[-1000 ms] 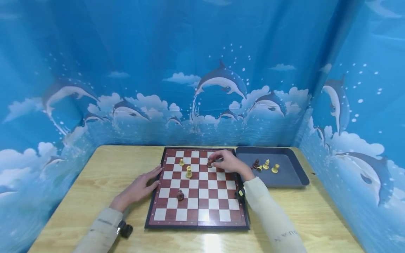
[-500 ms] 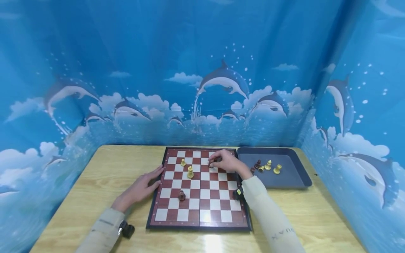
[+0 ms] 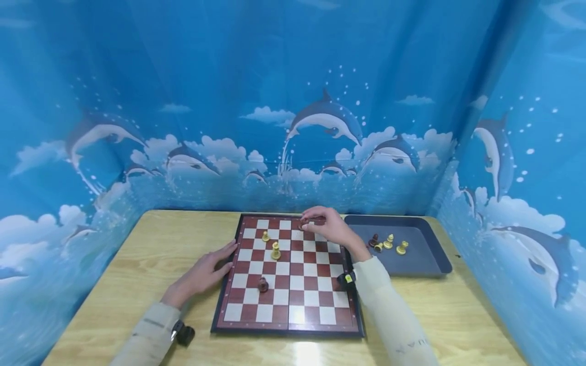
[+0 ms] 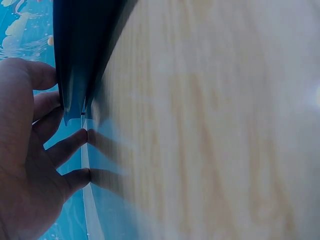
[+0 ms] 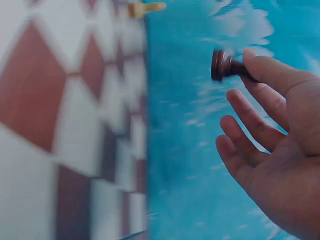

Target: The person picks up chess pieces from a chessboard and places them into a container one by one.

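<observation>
Left: the left hand (image 3: 201,271), fingers extended and grasping nothing, touches the edge of a red-and-white chequered board (image 3: 296,281) with a black rim; its sleeve (image 3: 148,330) is cut off below. Centre: a small yellow chess piece (image 3: 265,236), a taller yellow chess piece (image 3: 275,251) and a dark-brown chess piece (image 3: 263,284) stand on the board. Right: the right hand (image 3: 327,226) pinches a glossy reddish-brown chess piece (image 5: 223,66) above the far rows, its top hidden by fingers; the wrist view blurs the squares. Far right: a dark-grey rectangular tray (image 3: 421,262), partly masked by the right wrist, holds further pieces (image 3: 388,241).

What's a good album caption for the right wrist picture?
Right hand pinching a dark chess piece, clear of the checkered board.
</observation>
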### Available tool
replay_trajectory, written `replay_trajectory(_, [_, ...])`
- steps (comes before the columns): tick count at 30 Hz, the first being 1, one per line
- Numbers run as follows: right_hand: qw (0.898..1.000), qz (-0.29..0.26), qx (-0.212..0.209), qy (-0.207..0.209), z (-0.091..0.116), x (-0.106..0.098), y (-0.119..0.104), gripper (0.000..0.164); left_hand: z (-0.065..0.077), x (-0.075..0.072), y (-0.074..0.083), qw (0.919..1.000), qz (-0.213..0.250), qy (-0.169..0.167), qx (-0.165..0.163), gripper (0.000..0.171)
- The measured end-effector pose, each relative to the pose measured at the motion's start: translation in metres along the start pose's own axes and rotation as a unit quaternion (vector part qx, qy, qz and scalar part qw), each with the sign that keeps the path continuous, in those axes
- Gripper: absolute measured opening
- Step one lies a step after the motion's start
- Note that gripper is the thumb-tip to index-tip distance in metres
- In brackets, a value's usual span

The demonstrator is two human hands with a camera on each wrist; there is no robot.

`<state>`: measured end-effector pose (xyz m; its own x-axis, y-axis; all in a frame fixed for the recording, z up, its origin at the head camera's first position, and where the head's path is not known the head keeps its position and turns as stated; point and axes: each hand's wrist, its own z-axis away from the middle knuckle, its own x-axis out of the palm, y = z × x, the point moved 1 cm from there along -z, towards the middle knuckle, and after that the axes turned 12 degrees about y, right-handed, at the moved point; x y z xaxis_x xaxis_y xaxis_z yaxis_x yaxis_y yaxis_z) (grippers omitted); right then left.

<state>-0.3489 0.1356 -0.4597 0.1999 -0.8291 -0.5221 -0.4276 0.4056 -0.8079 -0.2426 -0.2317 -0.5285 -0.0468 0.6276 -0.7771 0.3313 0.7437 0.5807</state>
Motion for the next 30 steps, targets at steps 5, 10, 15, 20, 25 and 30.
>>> replay_trajectory(5, [0.999, -0.010, -0.016, 0.031, 0.001, -0.011, -0.014, 0.025, -0.001, 0.001, 0.000, 1.0000, -0.002, 0.001, -0.003, 0.057])
replay_trajectory(10, [0.999, -0.019, -0.003, 0.026, 0.006, -0.014, -0.017, 0.025, -0.002, 0.002, 0.000, 1.0000, -0.006, 0.000, -0.004, 0.057])
replay_trajectory(15, [0.999, -0.027, 0.000, 0.028, 0.013, -0.017, -0.016, 0.028, 0.000, 0.003, -0.001, 1.0000, -0.004, 0.001, 0.001, 0.057])
replay_trajectory(20, [0.999, -0.029, 0.010, 0.036, 0.021, -0.023, -0.015, 0.029, 0.003, 0.004, -0.001, 1.0000, -0.004, 0.000, -0.002, 0.057])
replay_trajectory(25, [0.998, -0.022, 0.015, 0.049, 0.028, -0.029, -0.013, 0.027, 0.003, 0.003, -0.001, 1.0000, -0.005, -0.005, -0.007, 0.057])
replay_trajectory(30, [0.998, 0.015, 0.001, 0.066, 0.036, -0.035, -0.008, 0.028, 0.002, 0.001, -0.001, 1.0000, -0.005, 0.000, 0.005, 0.056])
